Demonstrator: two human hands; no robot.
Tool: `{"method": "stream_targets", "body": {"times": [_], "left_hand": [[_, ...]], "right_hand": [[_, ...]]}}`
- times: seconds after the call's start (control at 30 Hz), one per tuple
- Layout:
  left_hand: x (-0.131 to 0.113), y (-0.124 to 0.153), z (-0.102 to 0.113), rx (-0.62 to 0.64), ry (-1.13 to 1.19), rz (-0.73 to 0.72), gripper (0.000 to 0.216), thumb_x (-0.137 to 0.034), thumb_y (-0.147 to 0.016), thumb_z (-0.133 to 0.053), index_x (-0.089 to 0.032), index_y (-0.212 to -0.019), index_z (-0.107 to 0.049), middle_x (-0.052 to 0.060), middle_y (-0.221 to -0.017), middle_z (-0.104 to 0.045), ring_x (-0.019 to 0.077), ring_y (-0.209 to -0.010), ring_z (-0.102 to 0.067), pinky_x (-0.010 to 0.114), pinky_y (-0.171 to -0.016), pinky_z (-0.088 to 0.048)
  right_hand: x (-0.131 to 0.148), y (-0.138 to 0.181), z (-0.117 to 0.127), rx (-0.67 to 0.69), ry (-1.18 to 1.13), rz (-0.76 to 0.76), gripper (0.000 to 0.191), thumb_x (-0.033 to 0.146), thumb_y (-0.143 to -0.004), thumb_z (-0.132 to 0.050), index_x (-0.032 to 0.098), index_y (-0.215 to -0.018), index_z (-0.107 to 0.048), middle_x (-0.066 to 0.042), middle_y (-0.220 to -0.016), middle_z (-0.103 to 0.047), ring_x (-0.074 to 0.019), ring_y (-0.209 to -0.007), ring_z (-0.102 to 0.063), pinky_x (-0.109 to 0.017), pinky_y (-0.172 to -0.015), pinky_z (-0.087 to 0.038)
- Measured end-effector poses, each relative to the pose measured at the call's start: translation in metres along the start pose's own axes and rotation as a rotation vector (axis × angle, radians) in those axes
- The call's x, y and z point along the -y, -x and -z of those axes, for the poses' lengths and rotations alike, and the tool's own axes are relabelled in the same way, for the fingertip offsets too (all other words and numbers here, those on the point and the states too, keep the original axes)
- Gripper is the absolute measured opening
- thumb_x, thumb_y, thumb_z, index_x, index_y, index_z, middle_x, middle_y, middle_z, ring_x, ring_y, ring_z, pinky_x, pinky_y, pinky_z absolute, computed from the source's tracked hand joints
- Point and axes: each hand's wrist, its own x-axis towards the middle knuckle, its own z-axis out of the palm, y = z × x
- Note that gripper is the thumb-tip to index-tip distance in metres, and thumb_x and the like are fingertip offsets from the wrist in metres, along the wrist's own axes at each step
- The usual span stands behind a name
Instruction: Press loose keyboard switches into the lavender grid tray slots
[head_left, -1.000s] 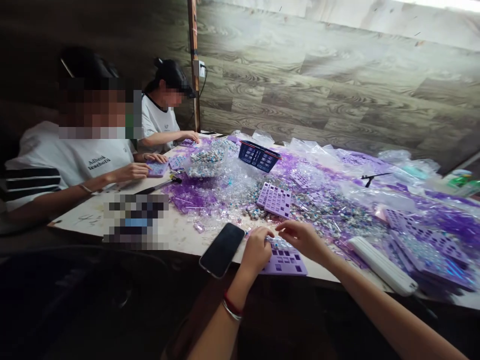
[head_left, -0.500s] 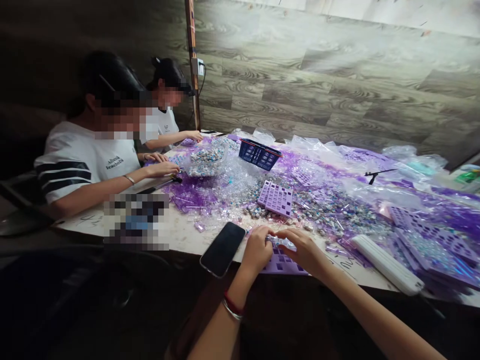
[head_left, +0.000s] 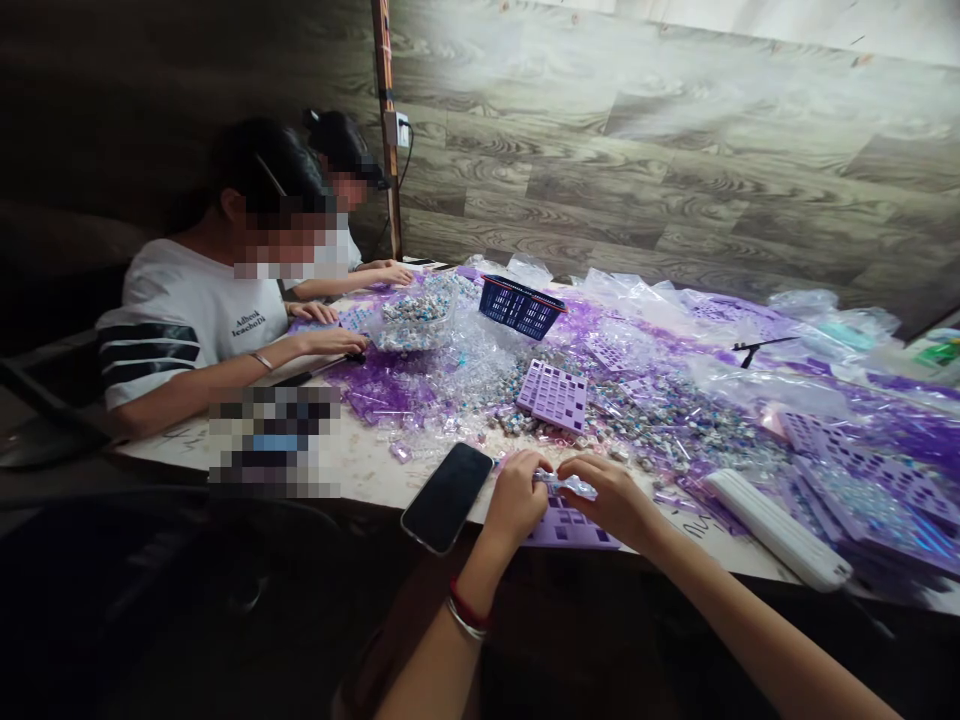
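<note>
My left hand (head_left: 516,497) and my right hand (head_left: 609,494) meet over a purple slotted tray (head_left: 571,528) at the table's near edge. Both are curled, pinching a small clear and pale piece (head_left: 566,484) between their fingertips. The tray lies flat under them, partly hidden by my fingers. A heap of small grey and white parts (head_left: 660,420) spreads just beyond my hands, and a second purple tray (head_left: 553,393) rests on that heap.
A black phone (head_left: 446,496) lies left of my hands. A white bar (head_left: 778,528) and stacked purple trays (head_left: 862,480) lie to the right. A blue basket (head_left: 519,308) stands further back among clear bags. Two people (head_left: 202,310) sit at the table's left side.
My right hand has drawn in towards the left one, closing on the small piece over the tray. The nearer person at left has leaned forward, arms stretched onto the table.
</note>
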Motion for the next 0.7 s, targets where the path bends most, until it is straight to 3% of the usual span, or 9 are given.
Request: {"method": "stream_targets", "body": {"times": [0.13, 0.37, 0.53, 0.7], "left_hand": [[0.0, 0.001, -0.001, 0.009, -0.001, -0.005, 0.027, -0.001, -0.07, -0.047, -0.017, -0.084, -0.063, 0.003, -0.09, -0.062, 0.0184, -0.093, -0.055, 0.032, -0.089, -0.042], [-0.002, 0.004, 0.001, 0.092, -0.095, -0.068, 0.014, -0.012, -0.078, -0.063, -0.018, -0.086, -0.072, 0.005, -0.104, -0.063, 0.0196, -0.101, -0.055, 0.033, -0.095, -0.042], [-0.021, 0.003, 0.002, 0.173, -0.486, -0.154, 0.015, -0.014, -0.085, -0.057, -0.018, -0.082, -0.072, 0.008, -0.106, -0.062, 0.026, -0.103, -0.05, 0.04, -0.088, -0.043], [-0.045, -0.003, 0.001, 0.326, -0.691, -0.032, 0.021, -0.005, -0.085, -0.047, -0.011, -0.088, -0.067, 0.012, -0.094, -0.062, 0.0241, -0.093, -0.056, 0.035, -0.079, -0.045]], "right_hand": [[-0.002, 0.0, 0.002, 0.019, -0.007, -0.007, 0.009, 0.017, -0.084, -0.052, 0.021, -0.086, -0.059, -0.007, -0.085, -0.065, -0.0202, -0.08, -0.063, -0.031, -0.071, -0.052], [-0.015, 0.033, 0.01, -0.118, 0.008, -0.175, 0.007, 0.02, -0.082, -0.055, 0.021, -0.088, -0.059, -0.005, -0.085, -0.066, -0.0202, -0.079, -0.063, -0.033, -0.073, -0.052], [-0.028, 0.055, 0.005, -0.355, -0.04, -0.354, 0.011, 0.03, -0.082, -0.058, 0.02, -0.083, -0.062, -0.007, -0.089, -0.067, -0.0209, -0.079, -0.064, -0.033, -0.066, -0.054], [-0.053, 0.064, -0.01, -0.544, -0.256, -0.624, 0.03, 0.047, -0.077, -0.063, 0.017, -0.081, -0.064, -0.01, -0.085, -0.068, -0.0219, -0.072, -0.065, -0.033, -0.058, -0.056]]}}
